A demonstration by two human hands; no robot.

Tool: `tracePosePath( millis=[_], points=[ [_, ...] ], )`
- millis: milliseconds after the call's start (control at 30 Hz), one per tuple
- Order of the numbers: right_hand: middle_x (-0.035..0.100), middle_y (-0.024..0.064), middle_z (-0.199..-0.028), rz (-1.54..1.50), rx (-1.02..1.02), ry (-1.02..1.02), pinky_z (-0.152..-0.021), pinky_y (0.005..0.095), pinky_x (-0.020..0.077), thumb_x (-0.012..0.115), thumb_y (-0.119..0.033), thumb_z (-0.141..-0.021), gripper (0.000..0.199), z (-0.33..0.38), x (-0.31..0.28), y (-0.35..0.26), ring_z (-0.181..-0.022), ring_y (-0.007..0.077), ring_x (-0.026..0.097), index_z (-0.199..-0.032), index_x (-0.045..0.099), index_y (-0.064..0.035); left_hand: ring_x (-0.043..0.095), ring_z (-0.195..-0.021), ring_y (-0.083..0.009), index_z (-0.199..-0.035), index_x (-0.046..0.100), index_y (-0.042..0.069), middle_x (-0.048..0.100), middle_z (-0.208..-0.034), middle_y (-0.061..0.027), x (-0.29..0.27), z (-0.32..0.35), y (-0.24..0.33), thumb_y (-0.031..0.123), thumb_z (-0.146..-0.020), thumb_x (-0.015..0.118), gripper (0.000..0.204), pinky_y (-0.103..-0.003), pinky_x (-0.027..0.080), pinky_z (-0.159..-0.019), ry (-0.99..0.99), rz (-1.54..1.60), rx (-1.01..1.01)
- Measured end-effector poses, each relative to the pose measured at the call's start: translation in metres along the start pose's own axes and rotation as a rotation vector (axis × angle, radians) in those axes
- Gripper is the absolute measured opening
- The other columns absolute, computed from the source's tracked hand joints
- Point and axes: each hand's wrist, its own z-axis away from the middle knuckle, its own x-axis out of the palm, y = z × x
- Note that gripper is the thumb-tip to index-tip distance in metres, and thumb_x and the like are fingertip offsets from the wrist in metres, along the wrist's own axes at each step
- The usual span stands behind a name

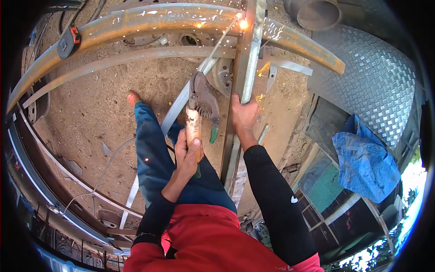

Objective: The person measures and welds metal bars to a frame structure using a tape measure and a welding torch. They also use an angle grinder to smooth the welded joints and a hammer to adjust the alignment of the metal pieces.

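My left hand (186, 152) is wrapped round the worn tan handle of a welding electrode holder (198, 93), which has dark jaws, a coil spring and a green-tipped lever. A thin welding rod (222, 42) runs up from its jaws towards a bright arc, with sparks flying, where a steel bar crosses a rusty curved beam (181, 20). My right hand (245, 115) is closed round the lower end of that silver steel bar (252, 68). Along it, a longer brownish steel length (230, 152) reaches down towards my legs.
A tape measure (69, 43) sits on the beam's left part. A thinner curved strip (113, 60) lies below the beam. On the right are a patterned metal plate (362, 72) and a crumpled blue tarp (367, 158). A cable (106, 170) crosses the dirt floor (97, 118).
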Motion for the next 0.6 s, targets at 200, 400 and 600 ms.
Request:
tracePosePath(
  millis=[200,400,600],
  points=[
    [0.068,0.0271,-0.088,-0.025,0.001,-0.015,-0.085,0.0502,0.0496,0.066,-0.035,-0.077,0.044,-0.0024,0.0011,0.0036,-0.089,0.0461,0.065,-0.1,0.067,0.0017,0.053,-0.055,-0.0102,-0.117,0.05,0.004,0.054,-0.078,-0.0051,0.0021,-0.0042,0.0068,0.033,-0.098,0.056,0.036,-0.024,0.046,-0.047,0.002,-0.011,-0.025],
    [0.069,0.0267,-0.088,-0.049,0.002,-0.018,-0.084,0.0496,0.0502,0.067,-0.035,-0.076,0.044,-0.0033,0.0017,0.0046,-0.088,0.0451,0.066,-0.101,0.067,0.0022,0.052,-0.053,-0.0098,-0.116,0.051,0.002,0.054,-0.075,-0.004,0.0035,-0.0064,0.0047,0.033,-0.097,0.058,0.037,-0.024,0.046,-0.046,-0.009,-0.037,-0.081],
    [0.069,0.0259,-0.085,-0.049,-0.024,0.017,-0.081,0.0488,0.0516,0.067,-0.035,-0.076,0.045,-0.0015,0.0016,0.0023,-0.084,0.0447,0.067,-0.098,0.068,0.0036,0.052,-0.053,-0.0101,-0.119,0.05,0.001,0.053,-0.075,-0.0041,0.0032,-0.007,0.0056,0.033,-0.097,0.058,0.039,-0.024,0.045,-0.046,-0.006,-0.045,-0.062]
  ],
)
